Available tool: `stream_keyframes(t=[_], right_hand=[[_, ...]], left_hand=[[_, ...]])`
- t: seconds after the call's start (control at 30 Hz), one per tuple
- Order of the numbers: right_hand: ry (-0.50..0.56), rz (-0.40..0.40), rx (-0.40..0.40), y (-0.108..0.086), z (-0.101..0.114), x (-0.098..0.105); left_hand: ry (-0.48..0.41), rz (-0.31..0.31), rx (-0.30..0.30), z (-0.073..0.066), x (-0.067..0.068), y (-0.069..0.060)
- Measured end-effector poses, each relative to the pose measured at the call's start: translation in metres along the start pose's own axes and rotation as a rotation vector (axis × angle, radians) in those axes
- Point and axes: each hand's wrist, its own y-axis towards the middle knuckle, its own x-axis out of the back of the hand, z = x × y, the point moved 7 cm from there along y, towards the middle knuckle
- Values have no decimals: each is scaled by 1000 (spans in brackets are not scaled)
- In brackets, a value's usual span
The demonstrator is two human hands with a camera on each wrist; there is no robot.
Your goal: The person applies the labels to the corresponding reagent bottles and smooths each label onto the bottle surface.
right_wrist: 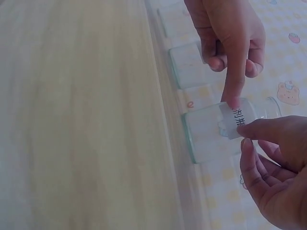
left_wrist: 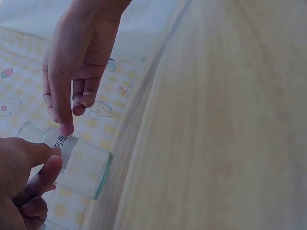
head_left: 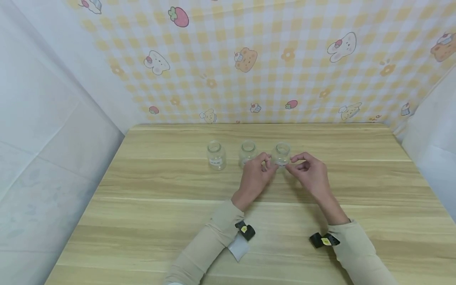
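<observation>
My left hand (head_left: 257, 173) and right hand (head_left: 312, 174) meet at the front of the rightmost clear glass jar (head_left: 283, 150), one on each side. A white label (right_wrist: 231, 117) with black printed characters lies along this jar's side. Each thumb touches the label near one of its ends, and the other fingers are bent beside the glass. Both wrist views show thumb and fingertips apart on the far hand. The middle glass jar (head_left: 248, 148) stands just behind my left hand, which partly hides it. Farther left is another glass jar (head_left: 216, 156), upright and labelled.
The jars stand in a row toward the back of a wood-grain table (head_left: 149, 221). A small grey-white packet or piece (head_left: 239, 247) lies by my left sleeve. Behind the table hangs a yellow checked cloth (head_left: 221, 55) with cartoon prints.
</observation>
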Motion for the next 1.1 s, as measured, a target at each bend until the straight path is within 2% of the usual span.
stream_keyframes(t=[0.27,0.67,1.1], right_hand=[[-3,-3,7,-2,3,-2],[-34,-11,36,-1,3,-3],[-39,11,-5,-3,3,-5]], left_hand=[[7,-7,27,1,-1,0],[8,-19,10,1,0,-1],[20,-13,-2,-1,-1,-1]])
